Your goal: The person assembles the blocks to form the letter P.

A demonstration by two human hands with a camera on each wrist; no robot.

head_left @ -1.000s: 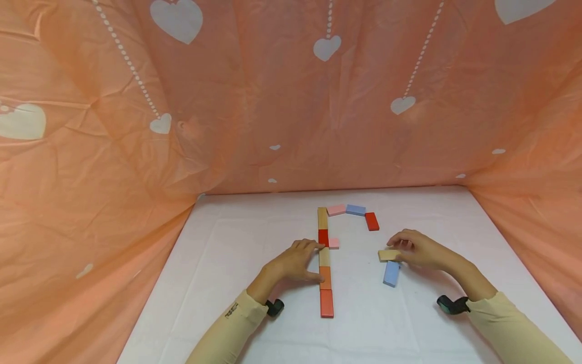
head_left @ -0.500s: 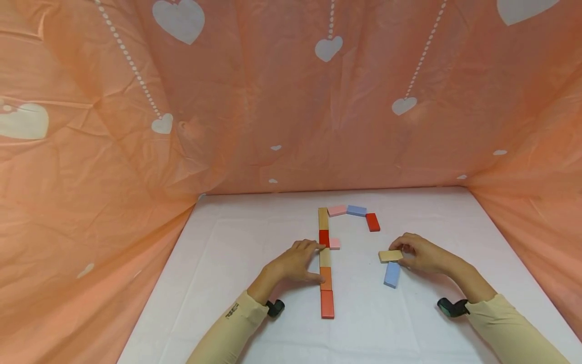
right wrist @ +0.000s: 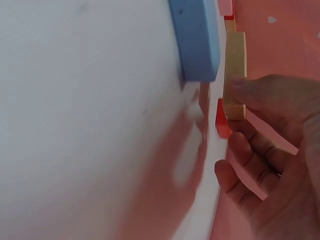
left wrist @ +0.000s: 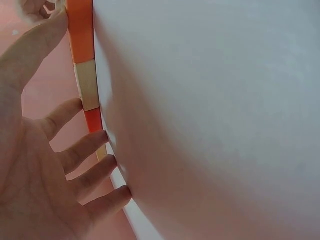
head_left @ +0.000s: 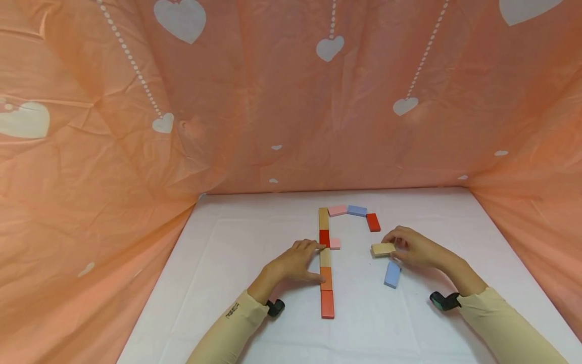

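Pinching a tan block off the table

Right hand [head_left: 416, 248] fingers curl around the tan block [head_left: 383, 248], now carried up-left, beyond the blue block [head_left: 392, 274]. Left hand [head_left: 293, 264] fingers stay extended against the vertical block line [head_left: 325, 263].

Flat tan wooden block [head_left: 383, 248], pinched just above the table.

Head view looks down; wrist views skim the table [head_left: 227, 242].

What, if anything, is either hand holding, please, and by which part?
The right hand pinches the tan wooden rectangular block at its right end. The left hand holds nothing, only touching the column of coloured blocks.
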